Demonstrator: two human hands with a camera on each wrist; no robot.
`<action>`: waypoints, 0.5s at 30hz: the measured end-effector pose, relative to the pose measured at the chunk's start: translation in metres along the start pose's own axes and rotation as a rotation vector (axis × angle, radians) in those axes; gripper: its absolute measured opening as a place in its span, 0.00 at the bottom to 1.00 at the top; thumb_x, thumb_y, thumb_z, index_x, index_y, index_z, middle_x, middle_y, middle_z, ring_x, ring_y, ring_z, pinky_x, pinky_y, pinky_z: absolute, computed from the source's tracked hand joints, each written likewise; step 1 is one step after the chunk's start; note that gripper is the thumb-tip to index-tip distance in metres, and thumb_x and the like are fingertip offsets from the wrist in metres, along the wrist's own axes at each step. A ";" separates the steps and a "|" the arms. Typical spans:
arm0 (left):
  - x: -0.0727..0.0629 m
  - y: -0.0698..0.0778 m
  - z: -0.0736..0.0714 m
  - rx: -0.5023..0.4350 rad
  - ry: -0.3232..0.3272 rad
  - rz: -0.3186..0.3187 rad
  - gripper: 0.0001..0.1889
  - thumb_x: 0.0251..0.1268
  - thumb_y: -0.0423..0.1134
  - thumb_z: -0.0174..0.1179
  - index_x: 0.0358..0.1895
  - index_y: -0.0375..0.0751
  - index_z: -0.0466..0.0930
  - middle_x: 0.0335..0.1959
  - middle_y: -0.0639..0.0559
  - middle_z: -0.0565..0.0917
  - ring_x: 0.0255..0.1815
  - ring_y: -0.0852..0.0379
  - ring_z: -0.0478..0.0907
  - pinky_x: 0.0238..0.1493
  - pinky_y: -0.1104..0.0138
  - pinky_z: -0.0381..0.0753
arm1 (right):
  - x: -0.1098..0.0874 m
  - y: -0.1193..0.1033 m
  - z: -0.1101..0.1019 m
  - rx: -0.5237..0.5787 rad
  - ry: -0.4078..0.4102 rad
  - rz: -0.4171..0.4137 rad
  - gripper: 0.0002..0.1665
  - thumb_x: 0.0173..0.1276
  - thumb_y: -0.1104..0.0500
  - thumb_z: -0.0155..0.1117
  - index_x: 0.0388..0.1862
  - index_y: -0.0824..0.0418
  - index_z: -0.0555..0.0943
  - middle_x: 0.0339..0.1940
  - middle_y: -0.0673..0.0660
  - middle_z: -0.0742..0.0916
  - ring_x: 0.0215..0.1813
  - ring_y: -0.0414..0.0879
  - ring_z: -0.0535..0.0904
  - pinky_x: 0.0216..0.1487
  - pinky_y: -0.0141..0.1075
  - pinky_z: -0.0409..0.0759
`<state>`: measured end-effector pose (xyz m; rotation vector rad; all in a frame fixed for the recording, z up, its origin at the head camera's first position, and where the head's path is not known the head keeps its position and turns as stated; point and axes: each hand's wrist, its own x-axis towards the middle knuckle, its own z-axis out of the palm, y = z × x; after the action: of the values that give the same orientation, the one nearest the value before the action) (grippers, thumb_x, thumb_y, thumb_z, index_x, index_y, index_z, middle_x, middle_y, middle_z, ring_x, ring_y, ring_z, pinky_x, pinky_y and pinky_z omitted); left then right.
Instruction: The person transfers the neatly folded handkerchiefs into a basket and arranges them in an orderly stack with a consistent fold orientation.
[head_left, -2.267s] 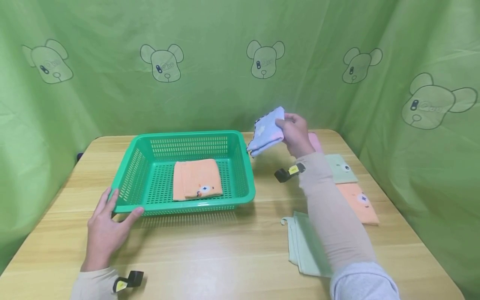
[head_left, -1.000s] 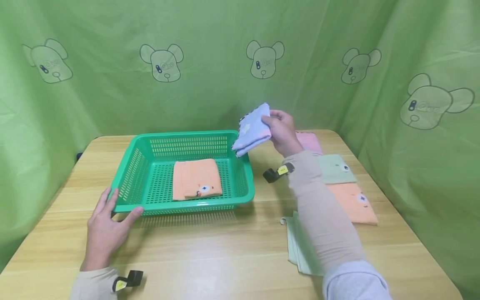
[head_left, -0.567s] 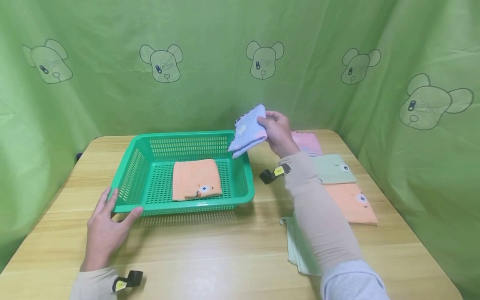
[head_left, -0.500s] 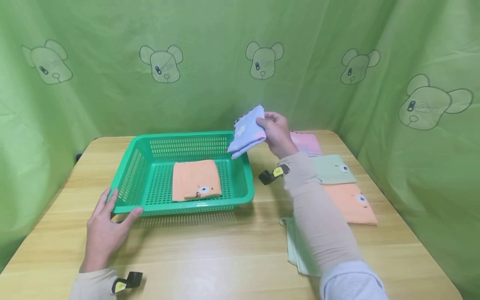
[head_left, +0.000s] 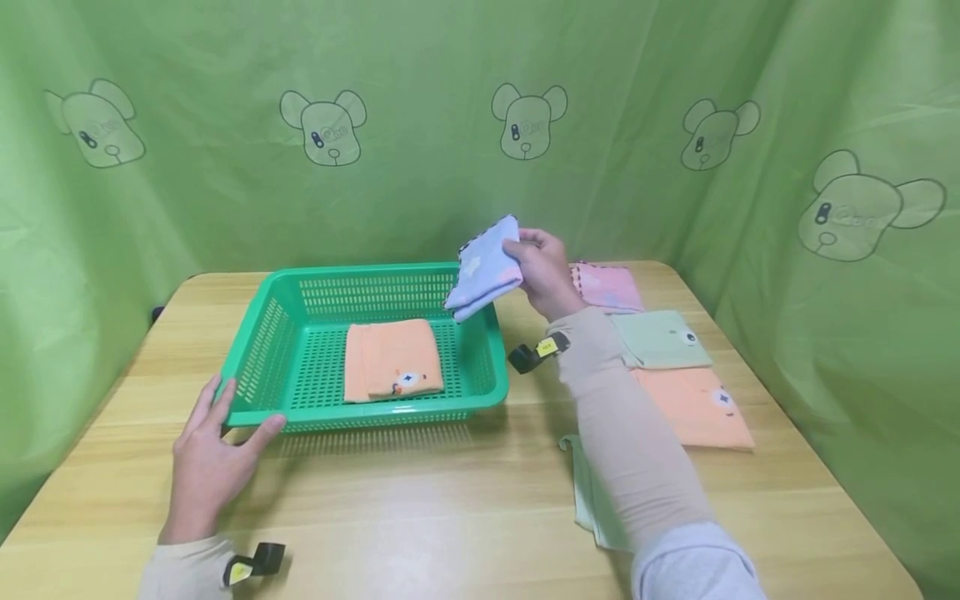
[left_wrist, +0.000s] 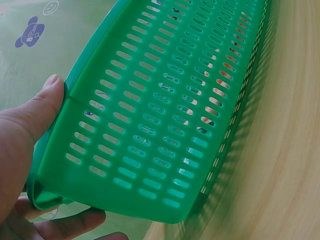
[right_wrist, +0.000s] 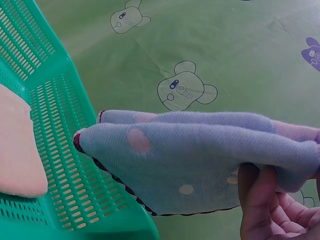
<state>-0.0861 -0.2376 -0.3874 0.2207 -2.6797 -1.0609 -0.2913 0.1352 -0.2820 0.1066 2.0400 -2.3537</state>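
A folded blue and pink hand towel with a dark stitched edge hangs above the right end of the green plastic basket. My right hand pinches it between thumb and fingers at its right side; its two folded layers show in the right wrist view. At the basket's near left corner, my left hand grips the rim, thumb on the front side and fingers around the left side. A folded orange towel with an embroidered animal face lies on the basket floor.
Along the table's right side lie a folded pink towel, a green one and an orange one. Another green towel lies nearer, partly hidden under my right forearm. A green curtain surrounds the wooden table.
My right hand has carried the blue and pink towel leftward, from beside the basket to over its right rim, lately sinking slightly. The left hand and basket stay in place.
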 end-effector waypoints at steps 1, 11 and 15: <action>0.000 0.000 0.000 0.001 0.000 0.000 0.48 0.62 0.58 0.63 0.76 0.37 0.49 0.78 0.41 0.45 0.71 0.23 0.49 0.61 0.28 0.52 | 0.000 0.001 0.001 0.004 -0.001 0.002 0.25 0.71 0.65 0.58 0.65 0.67 0.67 0.52 0.64 0.80 0.40 0.46 0.82 0.43 0.33 0.85; 0.000 0.000 0.000 0.004 0.000 0.001 0.48 0.62 0.58 0.63 0.76 0.37 0.49 0.78 0.41 0.45 0.71 0.24 0.48 0.61 0.28 0.52 | -0.001 0.007 0.009 0.014 -0.015 0.014 0.24 0.71 0.65 0.58 0.64 0.67 0.68 0.49 0.64 0.81 0.36 0.45 0.82 0.38 0.32 0.85; 0.000 0.000 0.000 0.002 0.002 0.002 0.48 0.62 0.58 0.63 0.76 0.37 0.49 0.78 0.41 0.45 0.71 0.24 0.48 0.61 0.28 0.52 | 0.000 0.010 0.011 0.007 -0.012 0.015 0.23 0.71 0.66 0.57 0.63 0.67 0.69 0.49 0.64 0.81 0.35 0.45 0.82 0.37 0.31 0.85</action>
<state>-0.0858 -0.2378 -0.3876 0.2189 -2.6786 -1.0571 -0.2907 0.1228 -0.2905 0.1075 2.0182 -2.3471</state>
